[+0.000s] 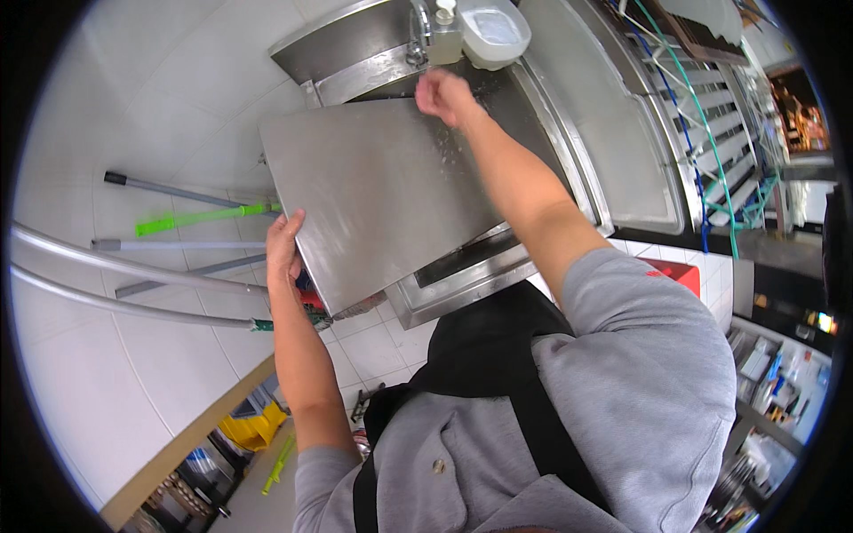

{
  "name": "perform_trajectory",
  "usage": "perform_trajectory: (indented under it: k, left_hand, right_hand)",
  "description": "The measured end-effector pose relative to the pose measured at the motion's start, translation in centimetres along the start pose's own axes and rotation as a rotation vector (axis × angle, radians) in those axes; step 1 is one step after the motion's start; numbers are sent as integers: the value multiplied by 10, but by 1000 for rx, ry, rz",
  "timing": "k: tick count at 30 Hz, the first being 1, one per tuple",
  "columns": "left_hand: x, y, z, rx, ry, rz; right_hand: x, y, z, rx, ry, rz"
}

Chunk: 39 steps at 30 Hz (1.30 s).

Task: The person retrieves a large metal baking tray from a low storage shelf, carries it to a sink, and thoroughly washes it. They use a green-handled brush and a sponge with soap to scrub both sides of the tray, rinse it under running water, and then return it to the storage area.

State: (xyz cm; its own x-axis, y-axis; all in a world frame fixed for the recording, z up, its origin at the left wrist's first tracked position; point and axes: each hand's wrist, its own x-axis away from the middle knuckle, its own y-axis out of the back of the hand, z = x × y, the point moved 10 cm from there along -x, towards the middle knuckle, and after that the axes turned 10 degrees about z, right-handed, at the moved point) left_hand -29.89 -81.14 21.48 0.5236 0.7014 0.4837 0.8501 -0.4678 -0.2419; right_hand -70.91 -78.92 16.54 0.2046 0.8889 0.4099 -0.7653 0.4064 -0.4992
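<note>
A large flat stainless steel panel (380, 193) lies tilted across the metal sink (526, 100), its left part jutting past the sink's edge. My left hand (285, 246) grips the panel's left edge, thumb on top and fingers beneath. Over the panel's far right corner is my right hand (442, 96), blurred, its fingers curled; whether it holds anything cannot be told. Water drops show on the metal below it. Just beyond that hand stand a chrome faucet (418, 33), a clear pump bottle (446, 36) and a white plastic tub (494, 30).
Several mop or broom poles (193, 220) lean at the tiled wall on the left, near curved metal pipes (146, 270). To the right are a grey worktop (600, 113) and a slatted rack (720, 133) with blue and green cords. A red container (676, 273) sits low behind my right arm.
</note>
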Motion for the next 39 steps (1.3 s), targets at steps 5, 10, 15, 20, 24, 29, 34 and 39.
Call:
perform_trajectory:
  k: [5, 10, 15, 20, 24, 29, 34, 39]
  left_hand:
    - [-18, -22, 0, -14, -57, 64]
    - [7, -66, -36, 8, -171, -2]
    - [19, -154, -99, -20, -262, 2]
    - [55, -190, -138, 74, -213, -33]
    - [125, -171, -192, -65, -239, -146]
    - [237, -210, -259, -349, -624, -261]
    - [288, -197, -314, 71, -621, -405]
    - [336, -191, -343, 354, -540, 38]
  right_hand:
    - [71, 157, -138, 1948, -356, 218]
    - [196, 169, -171, 1750, -607, 24]
    - [258, 80, -118, 1755, -349, -135]
    - [291, 46, -90, 1780, 319, -169]
    - [339, 13, -36, 1391, 911, -148]
    - [393, -20, 60, 1192, 1347, -108]
    - [412, -63, 151, 1097, 1579, -173]
    - [423, -102, 236, 1149, 1591, -308]
